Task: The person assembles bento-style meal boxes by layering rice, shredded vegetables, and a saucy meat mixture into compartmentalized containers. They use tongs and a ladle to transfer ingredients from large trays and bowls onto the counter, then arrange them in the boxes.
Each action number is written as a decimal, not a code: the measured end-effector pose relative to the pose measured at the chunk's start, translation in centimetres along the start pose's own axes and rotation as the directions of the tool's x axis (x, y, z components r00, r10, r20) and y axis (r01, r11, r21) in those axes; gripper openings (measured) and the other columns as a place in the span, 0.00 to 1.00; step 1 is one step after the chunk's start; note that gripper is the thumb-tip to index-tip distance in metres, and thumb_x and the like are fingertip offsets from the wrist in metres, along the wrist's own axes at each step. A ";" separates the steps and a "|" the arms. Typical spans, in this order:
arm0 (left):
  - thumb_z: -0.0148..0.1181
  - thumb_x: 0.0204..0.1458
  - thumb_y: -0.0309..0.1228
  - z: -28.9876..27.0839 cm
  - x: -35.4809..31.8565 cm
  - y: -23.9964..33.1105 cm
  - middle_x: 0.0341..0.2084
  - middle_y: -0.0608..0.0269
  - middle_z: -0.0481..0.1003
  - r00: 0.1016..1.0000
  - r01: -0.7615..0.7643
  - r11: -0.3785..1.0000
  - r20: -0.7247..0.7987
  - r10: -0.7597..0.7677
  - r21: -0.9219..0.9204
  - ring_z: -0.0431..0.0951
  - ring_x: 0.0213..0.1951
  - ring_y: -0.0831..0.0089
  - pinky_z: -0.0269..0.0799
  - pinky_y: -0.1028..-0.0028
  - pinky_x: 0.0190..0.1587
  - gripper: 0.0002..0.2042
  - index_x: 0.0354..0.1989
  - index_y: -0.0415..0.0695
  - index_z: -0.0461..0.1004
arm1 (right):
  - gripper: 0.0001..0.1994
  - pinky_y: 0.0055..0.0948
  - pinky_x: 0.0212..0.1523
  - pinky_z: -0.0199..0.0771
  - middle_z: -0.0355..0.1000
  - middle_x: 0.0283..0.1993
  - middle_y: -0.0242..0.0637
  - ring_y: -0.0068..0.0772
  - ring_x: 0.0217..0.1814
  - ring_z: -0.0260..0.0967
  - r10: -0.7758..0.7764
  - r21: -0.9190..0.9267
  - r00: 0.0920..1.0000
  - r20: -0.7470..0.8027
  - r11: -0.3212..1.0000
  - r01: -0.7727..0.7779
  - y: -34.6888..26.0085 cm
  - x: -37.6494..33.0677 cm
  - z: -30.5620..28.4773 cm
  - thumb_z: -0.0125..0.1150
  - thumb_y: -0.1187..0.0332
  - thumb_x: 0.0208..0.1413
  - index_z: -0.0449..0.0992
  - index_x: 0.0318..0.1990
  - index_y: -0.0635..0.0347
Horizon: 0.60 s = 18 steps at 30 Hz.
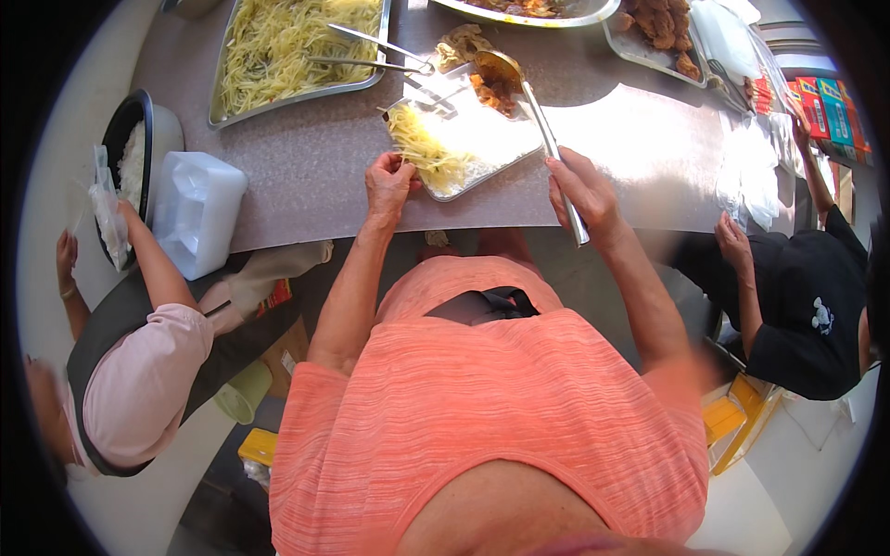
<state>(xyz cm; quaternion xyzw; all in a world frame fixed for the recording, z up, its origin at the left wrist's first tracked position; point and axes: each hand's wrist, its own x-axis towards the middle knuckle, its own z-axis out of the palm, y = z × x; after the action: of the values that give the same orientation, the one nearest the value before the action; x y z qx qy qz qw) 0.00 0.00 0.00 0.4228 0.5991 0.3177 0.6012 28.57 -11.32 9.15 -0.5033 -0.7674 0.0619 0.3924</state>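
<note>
Judged step in hand: portioning stew into the meal tray (pixel 491 173), set down on the table (pixel 306 176) just ahead of the body, between both hands. Using the tray as landmark for everything below.

With left hand (pixel 387 190), at the tray's left edge: thumb and fingertips drawn together, seemingly pinching the rim to steady it. With right hand (pixel 584 190), just right of the tray: fingers wrapped round the handle of a long ladle (pixel 540 116). Ladle's bowl tipped over the tray's far side, right at the reddish stew (pixel 491 94); cannot tell if touching, nor how much left inside.

Already in the tray's left part: pale yellow shreds (pixel 426 153), heaped to the rim. Toward its right: a sunlit white patch, too bright to read as rice or bare tray.

Left of and beyond the tray: a metal pan (pixel 306 99) of the same shreds, with tongs (pixel 371 65) resting across its rim. Straight beyond: a wide stew dish (pixel 538 23).

Next move, as judged: calls for emptying the bowl fully within the stew's section, then lifting clear without dripping on the shreds, keeping the left pinch firm against tipping.
</note>
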 end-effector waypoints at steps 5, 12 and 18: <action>0.56 0.48 0.22 -1.2 0.8 1.2 0.29 0.62 0.76 0.999 -0.019 0.998 -0.026 0.021 0.065 0.76 0.25 0.78 0.75 0.80 0.27 0.08 0.37 0.35 0.72 | 0.22 0.29 0.31 0.77 0.68 0.45 0.53 0.40 0.37 0.73 -0.105 -0.081 0.983 -0.149 0.992 0.093 0.0 1.8 1.0 0.63 0.86 0.34 0.72 0.43 0.73; 0.55 0.49 0.22 0.0 0.8 0.3 0.29 0.62 0.76 0.999 -0.037 0.994 0.027 0.035 0.098 0.76 0.27 0.78 0.76 0.79 0.28 0.08 0.38 0.35 0.72 | 0.17 0.27 0.32 0.78 0.69 0.44 0.53 0.37 0.35 0.75 0.160 0.087 0.984 0.074 0.982 -0.166 0.6 -0.5 -0.3 0.60 0.87 0.40 0.73 0.42 0.72; 0.56 0.49 0.22 -0.1 1.3 0.1 0.29 0.63 0.76 0.997 -0.033 0.994 0.078 0.025 0.100 0.76 0.28 0.79 0.76 0.79 0.29 0.09 0.40 0.35 0.72 | 0.13 0.31 0.39 0.81 0.69 0.45 0.54 0.42 0.41 0.76 0.400 0.414 0.899 -0.179 0.859 -0.300 -1.2 1.8 -2.0 0.51 0.87 0.50 0.72 0.44 0.74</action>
<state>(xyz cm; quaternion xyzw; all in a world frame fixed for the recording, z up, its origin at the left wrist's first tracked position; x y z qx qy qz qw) 0.03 1.19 -0.49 0.4733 0.5849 0.2791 0.5966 28.74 -11.06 12.07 -0.5542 -0.5778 0.2126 0.5602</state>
